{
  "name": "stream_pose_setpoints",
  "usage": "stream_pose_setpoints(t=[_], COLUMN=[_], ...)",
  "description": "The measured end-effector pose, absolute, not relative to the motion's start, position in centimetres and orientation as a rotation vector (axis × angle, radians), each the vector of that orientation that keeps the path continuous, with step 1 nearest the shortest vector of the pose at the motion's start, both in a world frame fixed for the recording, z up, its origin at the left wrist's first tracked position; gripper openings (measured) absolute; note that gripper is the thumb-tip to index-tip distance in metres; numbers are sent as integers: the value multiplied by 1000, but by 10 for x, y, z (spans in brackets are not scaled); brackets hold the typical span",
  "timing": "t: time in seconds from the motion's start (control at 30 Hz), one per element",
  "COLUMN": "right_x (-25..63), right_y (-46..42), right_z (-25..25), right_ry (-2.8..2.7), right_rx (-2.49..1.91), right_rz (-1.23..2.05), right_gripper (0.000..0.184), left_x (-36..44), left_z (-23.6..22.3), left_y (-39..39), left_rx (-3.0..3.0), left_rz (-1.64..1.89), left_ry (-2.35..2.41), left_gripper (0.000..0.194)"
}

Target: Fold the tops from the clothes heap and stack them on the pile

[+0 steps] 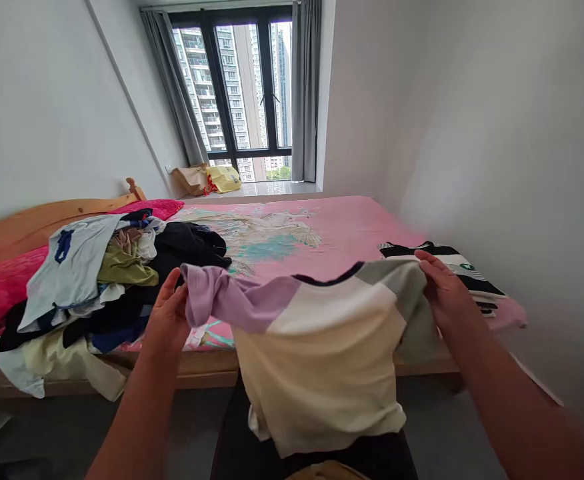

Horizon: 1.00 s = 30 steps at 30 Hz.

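A small cream T-shirt point(317, 353) hangs stretched between my two hands, with one lilac sleeve, one grey-green sleeve and a dark neckband. My left hand point(169, 313) grips the end of the lilac sleeve, thumb up. The grey-green sleeve is pinched in my right hand point(445, 283). The shirt's body drops in front of my dark-clothed lap point(232, 433), its lower hem loose.
A heap of mixed clothes point(79, 267) lies on the left of the bed, some hanging over its wooden edge point(197, 370). Striped black-and-white garments point(465, 267) lie flat at the right end. Paper and yellow bags point(225, 179) rest on the windowsill.
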State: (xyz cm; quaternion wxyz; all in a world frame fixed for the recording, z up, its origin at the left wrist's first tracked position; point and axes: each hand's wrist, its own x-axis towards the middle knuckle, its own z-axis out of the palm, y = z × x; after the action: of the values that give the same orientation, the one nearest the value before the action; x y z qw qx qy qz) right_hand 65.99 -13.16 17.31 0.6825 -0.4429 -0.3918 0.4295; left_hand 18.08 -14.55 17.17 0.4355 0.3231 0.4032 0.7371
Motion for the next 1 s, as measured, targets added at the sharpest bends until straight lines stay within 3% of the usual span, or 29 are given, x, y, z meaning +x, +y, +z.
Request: stream_pose_setpoints(t=[0.13,0.37,0.53,0.73,0.93,1.0], right_x=[641,612,605,592,589,590], right_y=[-103,-168,-214,-221,-220,-221], right_z=[153,-2,-77,-84,-66,-62], right_ry=[-833,-1267,-1640,-1913,-2024,-2035], right_rx=[-836,-1441,-1621,-1650,-1732,-1757], right_rz=[1043,1004,884,757,698,684], right_gripper=[29,25,41,46,42,38], left_x=[201,209,186,176,176,176], left_z=[146,-15,-68,-89,-106,-106], left_y=[-124,-189,-216,-200,-179,-177], left_rx=[855,1208,1470,1605,1547,1485], left_rz=[1831,1128,952,911,1004,1092], left_ry=[977,1588,1914,1977,1997,2038], left_gripper=[41,41,42,51,31,34])
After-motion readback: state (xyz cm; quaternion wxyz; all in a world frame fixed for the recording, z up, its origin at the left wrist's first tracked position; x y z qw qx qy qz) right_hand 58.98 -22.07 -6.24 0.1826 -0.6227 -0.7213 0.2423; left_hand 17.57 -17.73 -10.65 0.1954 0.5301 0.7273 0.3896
